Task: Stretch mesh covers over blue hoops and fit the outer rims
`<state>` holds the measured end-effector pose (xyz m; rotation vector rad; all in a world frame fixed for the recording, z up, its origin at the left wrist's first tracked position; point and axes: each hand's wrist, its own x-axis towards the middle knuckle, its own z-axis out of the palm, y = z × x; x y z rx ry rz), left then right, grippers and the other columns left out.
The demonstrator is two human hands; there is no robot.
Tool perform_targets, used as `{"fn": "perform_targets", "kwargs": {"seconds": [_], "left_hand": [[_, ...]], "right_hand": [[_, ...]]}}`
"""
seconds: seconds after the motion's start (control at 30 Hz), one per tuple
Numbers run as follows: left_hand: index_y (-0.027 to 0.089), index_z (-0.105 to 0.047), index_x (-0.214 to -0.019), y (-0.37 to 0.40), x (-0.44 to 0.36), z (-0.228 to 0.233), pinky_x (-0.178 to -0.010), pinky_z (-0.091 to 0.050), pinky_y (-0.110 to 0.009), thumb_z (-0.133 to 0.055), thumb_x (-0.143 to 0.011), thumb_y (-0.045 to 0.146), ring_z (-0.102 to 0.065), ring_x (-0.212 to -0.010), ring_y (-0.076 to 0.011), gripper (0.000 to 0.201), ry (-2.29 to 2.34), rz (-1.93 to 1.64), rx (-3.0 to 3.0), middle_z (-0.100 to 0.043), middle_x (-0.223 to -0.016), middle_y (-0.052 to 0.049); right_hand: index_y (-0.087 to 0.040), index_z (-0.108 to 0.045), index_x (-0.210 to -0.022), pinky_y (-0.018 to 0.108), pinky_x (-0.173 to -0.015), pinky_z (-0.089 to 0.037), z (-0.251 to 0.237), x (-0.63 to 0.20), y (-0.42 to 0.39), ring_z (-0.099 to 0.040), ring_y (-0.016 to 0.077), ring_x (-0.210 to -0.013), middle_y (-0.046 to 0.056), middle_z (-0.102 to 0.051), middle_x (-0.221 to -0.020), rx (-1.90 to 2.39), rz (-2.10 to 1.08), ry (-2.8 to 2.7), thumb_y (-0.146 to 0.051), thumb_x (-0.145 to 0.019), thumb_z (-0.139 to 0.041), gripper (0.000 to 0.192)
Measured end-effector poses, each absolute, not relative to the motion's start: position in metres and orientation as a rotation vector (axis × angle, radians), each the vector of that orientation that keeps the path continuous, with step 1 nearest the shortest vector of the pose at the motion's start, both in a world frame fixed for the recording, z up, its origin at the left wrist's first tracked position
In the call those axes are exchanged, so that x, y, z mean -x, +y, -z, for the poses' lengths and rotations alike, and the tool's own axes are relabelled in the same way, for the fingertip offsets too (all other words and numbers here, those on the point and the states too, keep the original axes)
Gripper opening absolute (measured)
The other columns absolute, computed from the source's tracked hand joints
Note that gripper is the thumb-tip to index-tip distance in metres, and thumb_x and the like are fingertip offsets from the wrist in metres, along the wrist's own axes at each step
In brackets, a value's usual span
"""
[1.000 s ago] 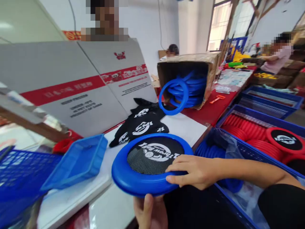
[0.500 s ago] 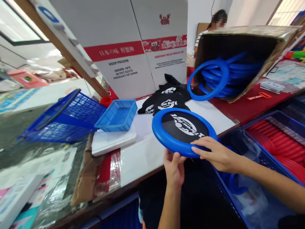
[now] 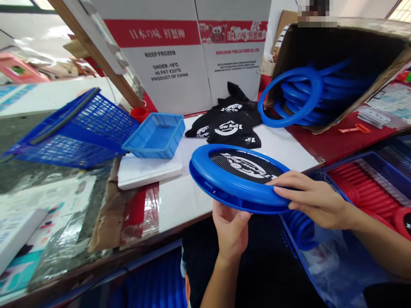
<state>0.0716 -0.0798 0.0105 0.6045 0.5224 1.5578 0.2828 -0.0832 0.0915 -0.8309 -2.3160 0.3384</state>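
Observation:
A blue throw-ball paddle ring with black printed mesh, a round trampoline-like disc [image 3: 237, 193], is held tilted over the front edge of the table. My left hand [image 3: 229, 229] grips it from below, thumb on the lower rim, other fingers hidden underneath. My right hand [image 3: 313, 199] grips its right rim, with fingers on top. A dark gap shows between the disc's upper and lower rims on the near side. Behind it lies a pile of black printed mesh pieces [image 3: 229, 124]. A blue ring [image 3: 265, 107] leans at the mouth of a carton.
The carton [image 3: 369, 105] at right holds several blue rings. A light-blue tray [image 3: 157, 137] sits on a white foam slab [image 3: 149, 171], beside a tilted blue basket [image 3: 80, 132]. Red rings [image 3: 369, 192] fill a crate at right. A white printed box [image 3: 170, 85] stands behind; a person is partly visible beyond.
The disc has moved slightly left and tilted, so its near edge and the gap between its rims now show. Both hands still hold it. The camera view has dipped.

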Motion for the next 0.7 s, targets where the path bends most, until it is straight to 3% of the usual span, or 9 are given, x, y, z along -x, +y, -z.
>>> {"fn": "perform_targets", "kwargs": {"seconds": [0.2, 0.37, 0.7], "left_hand": [[0.029, -0.078, -0.115, -0.079, -0.071, -0.016, -0.084, -0.067, -0.031, -0.101, -0.068, 0.040, -0.078, -0.095, -0.0209, 0.053, 0.523, -1.554, -0.558, -0.081, -0.104, -0.004], [0.028, -0.078, -0.112, -0.079, -0.073, -0.024, -0.069, -0.065, -0.024, -0.098, -0.072, 0.041, -0.077, -0.084, -0.0175, 0.047, 0.522, -1.561, -0.551, -0.079, -0.098, -0.003], [0.027, -0.076, -0.116, -0.081, -0.073, -0.032, -0.073, -0.066, -0.027, -0.095, -0.075, 0.046, -0.076, -0.092, -0.0205, 0.049, 0.548, -1.569, -0.567, -0.079, -0.101, -0.004]], "right_hand": [[-0.030, -0.055, -0.156, 0.038, -0.104, -0.060, -0.093, -0.280, -0.082, -0.066, 0.0224, -0.123, 0.009, -0.073, -0.135, 0.851, -0.414, -2.301, -0.020, -0.106, -0.060, 0.051], [-0.031, -0.058, -0.153, 0.035, -0.104, -0.059, -0.100, -0.279, -0.081, -0.069, 0.0218, -0.122, 0.007, -0.076, -0.131, 0.888, -0.506, -2.217, -0.024, -0.104, -0.065, 0.050], [-0.032, -0.064, -0.148, 0.040, -0.104, -0.060, -0.117, -0.276, -0.077, -0.073, 0.0241, -0.116, 0.006, -0.078, -0.128, 0.849, -0.499, -2.186, -0.023, -0.100, -0.071, 0.049]]}}
